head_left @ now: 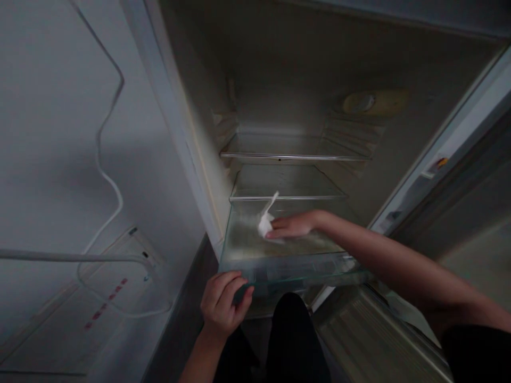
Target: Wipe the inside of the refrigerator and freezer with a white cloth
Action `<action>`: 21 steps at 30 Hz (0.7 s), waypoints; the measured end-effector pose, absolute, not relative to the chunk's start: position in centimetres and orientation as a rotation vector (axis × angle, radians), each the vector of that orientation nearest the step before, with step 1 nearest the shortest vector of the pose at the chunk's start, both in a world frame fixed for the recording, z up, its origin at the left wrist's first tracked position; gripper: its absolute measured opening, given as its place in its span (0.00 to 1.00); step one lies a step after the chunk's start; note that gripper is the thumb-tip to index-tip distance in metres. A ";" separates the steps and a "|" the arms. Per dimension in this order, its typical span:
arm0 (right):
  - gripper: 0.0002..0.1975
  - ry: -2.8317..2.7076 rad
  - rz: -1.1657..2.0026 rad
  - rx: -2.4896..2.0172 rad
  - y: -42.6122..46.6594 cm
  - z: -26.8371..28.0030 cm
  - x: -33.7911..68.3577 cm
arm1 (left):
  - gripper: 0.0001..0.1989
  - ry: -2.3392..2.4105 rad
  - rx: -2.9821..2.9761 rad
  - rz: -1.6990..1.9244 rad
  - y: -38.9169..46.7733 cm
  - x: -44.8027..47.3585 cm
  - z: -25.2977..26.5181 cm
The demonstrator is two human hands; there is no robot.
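Observation:
My right hand [293,225] reaches into the open refrigerator and presses a crumpled white cloth or tissue [265,225] onto the lowest glass panel, slightly blurred by motion. One end of the white piece sticks up beyond my fingertips. At the front left corner of this glass shelf [239,266], my left hand [227,300] has its fingers curled over the edge, with the thumb below. The shelf juts out past the refrigerator's front frame.
Higher inside are a middle glass shelf [295,147] and a yellowish bottle-like light cover [375,102] on the right wall. A white cable [98,143] hangs at left. A ribbed pale drawer or panel [371,335] lies low at right, beside my knee [293,335].

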State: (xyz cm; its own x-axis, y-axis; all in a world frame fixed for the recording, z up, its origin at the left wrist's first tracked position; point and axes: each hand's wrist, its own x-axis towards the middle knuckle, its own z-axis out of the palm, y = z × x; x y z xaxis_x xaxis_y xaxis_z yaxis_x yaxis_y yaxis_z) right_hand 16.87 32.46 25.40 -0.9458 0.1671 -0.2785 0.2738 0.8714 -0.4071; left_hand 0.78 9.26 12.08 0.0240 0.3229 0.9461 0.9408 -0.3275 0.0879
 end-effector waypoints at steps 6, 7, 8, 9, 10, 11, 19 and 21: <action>0.35 2.719 -0.005 0.421 31.2 16.5 9.4 | 0.03 -1.299 -1.669 -1.306 9.3 0.9 12.1; 0.33 2.774 0.056 0.399 31.3 15.8 8.6 | 0.03 -1.295 -1.663 -1.301 9.3 0.9 12.0; 0.31 2.824 0.094 0.348 31.5 15.4 7.8 | 0.02 -1.290 -1.656 -1.294 9.3 0.8 12.0; 0.30 2.861 0.114 0.298 32.0 15.2 7.1 | 0.02 -1.288 -1.652 -1.287 9.3 0.7 12.0; 0.30 2.885 0.125 0.278 32.5 15.2 6.6 | 0.02 -1.289 -1.656 -1.278 9.3 0.6 12.0; 0.31 2.897 0.124 0.285 33.1 15.2 6.3 | 0.03 -1.286 -1.670 -1.265 9.3 0.5 12.0; 0.38 2.804 -0.171 0.570 39.4 15.2 11.5 | 0.05 -1.275 -1.704 -1.238 9.1 0.1 11.9; 0.38 2.802 -0.196 0.657 40.3 15.3 14.5 | 0.04 -1.266 -1.689 -1.251 9.2 0.1 12.0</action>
State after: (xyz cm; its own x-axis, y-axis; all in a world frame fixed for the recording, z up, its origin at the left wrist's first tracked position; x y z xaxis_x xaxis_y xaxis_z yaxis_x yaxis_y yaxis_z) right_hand 14.48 40.33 15.31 -0.8654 0.4176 -0.2770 0.4522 0.8890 -0.0723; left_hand 0.14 9.25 12.02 0.0674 0.3061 0.9496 0.9533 -0.3005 0.0292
